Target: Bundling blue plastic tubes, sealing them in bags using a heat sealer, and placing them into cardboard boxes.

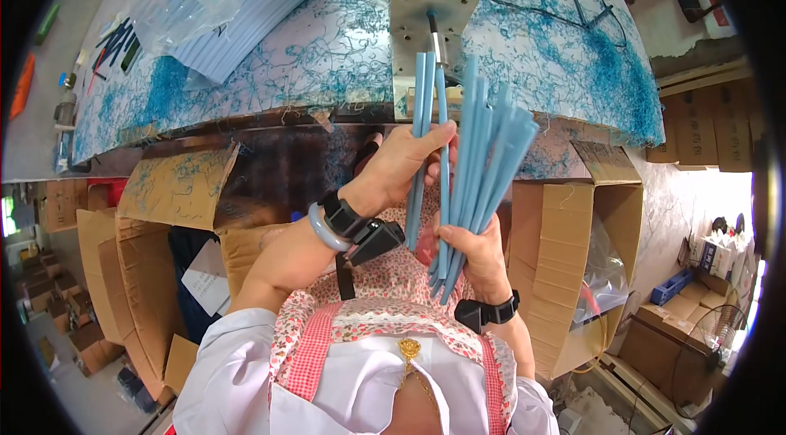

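My left hand is closed around a few slim light-blue plastic tubes. One tube points up at the metal tip of a small machine; whether it touches the tip I cannot tell. My right hand grips the lower part of a fanned bundle of the same tubes, its thumb across them. The bundle's upper ends spread out to the right, near the table edge. Behind the tip stands the machine's upright metal plate.
Curly blue shavings litter the white table. A big stack of light-blue tubes, partly under clear plastic, lies at the far left. Open cardboard boxes stand at both sides. A black cable crosses the table's right side.
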`<state>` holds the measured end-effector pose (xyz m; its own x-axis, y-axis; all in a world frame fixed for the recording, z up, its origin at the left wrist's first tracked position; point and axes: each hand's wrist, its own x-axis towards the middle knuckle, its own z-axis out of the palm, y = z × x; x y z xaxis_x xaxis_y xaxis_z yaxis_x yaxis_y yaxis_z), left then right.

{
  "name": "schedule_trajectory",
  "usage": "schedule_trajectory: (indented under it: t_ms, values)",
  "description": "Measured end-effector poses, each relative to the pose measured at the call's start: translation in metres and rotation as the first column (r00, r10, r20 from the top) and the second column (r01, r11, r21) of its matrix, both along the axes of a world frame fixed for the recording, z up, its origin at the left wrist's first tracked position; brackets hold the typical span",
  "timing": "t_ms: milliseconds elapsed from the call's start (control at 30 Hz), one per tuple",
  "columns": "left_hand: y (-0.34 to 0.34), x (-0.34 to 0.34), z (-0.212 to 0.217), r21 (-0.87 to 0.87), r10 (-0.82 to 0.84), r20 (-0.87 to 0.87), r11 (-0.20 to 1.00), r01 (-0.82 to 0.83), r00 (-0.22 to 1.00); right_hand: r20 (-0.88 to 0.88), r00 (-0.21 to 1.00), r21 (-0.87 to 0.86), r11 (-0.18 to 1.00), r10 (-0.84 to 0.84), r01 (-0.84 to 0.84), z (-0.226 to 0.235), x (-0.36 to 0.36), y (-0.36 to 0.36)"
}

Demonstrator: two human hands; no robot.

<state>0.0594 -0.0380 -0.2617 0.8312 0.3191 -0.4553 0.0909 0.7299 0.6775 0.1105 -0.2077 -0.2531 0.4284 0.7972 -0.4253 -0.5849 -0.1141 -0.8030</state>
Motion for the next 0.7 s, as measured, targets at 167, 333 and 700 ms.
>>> schedule_trajectory:
  t_ms: [167, 333, 700]
  values:
    - [-0.017, -0.008, -0.003, -0.192, -0.019, 0.123, 0.98, 0.043, 0.992, 0.248, 0.968, -0.071, 0.996, -0.033, 0.052, -0.007, -0.02, -0.014]
    - [-0.021, -0.003, -0.005, 0.017, -0.016, 0.044, 1.0, 0.015, 0.999, 0.076, 0.996, -0.069, 0.997, 0.037, -0.032, 0.002, -0.012, -0.029]
    - [-0.007, -0.002, -0.011, -0.007, -0.069, 0.076, 0.998, 0.07, 0.995, 0.11, 0.994, -0.097, 0.995, 0.009, 0.002, 0.011, -0.01, -0.016]
